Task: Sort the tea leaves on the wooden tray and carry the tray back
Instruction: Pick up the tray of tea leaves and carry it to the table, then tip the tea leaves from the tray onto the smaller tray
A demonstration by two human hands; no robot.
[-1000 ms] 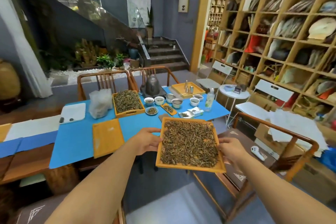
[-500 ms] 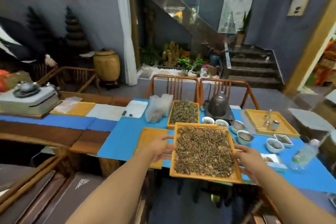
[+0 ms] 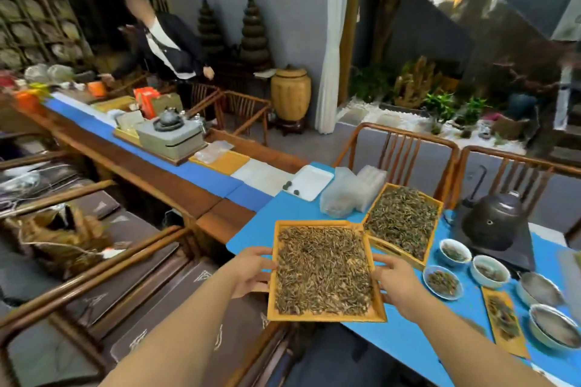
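Head view looks down over two bare forearms reaching forward, with the wooden tray (image 3: pixel 325 270) held between them above the near-left corner of the blue-covered desk (image 3: pixel 292 210). The left hand (image 3: pixel 251 272) has its grip clamped on the tray's left rim about midway along, fingers curled under and thumb over the edge. The right hand (image 3: pixel 397 283) has its grip clamped on the right rim at about the same height, thumb lying on the rim, fingers hidden beneath. So the tray sits squarely between the two grips, each holding one long side, with its near edge towards the person and its far edge over the desk.

A loose layer of brown and golden tea leaves (image 3: pixel 323 273) covers nearly the whole tray floor, with a thin strip of bare wood showing along the near edge. The tray looks roughly level; whether it rests on the desk or hangs just above it cannot be told.

Just beyond its far-right corner lies a second tray of tea leaves (image 3: pixel 404 220), darker and greener, flat on the blue cover. Far of that sits a crumpled clear plastic bag (image 3: pixel 349 192) and a white dish (image 3: pixel 309 182). To the right stand small white bowls (image 3: pixel 454 252) holding leaves, and a dark kettle (image 3: pixel 492 220) on a black base. Wooden chairs (image 3: pixel 405 148) line the far side of the desk.
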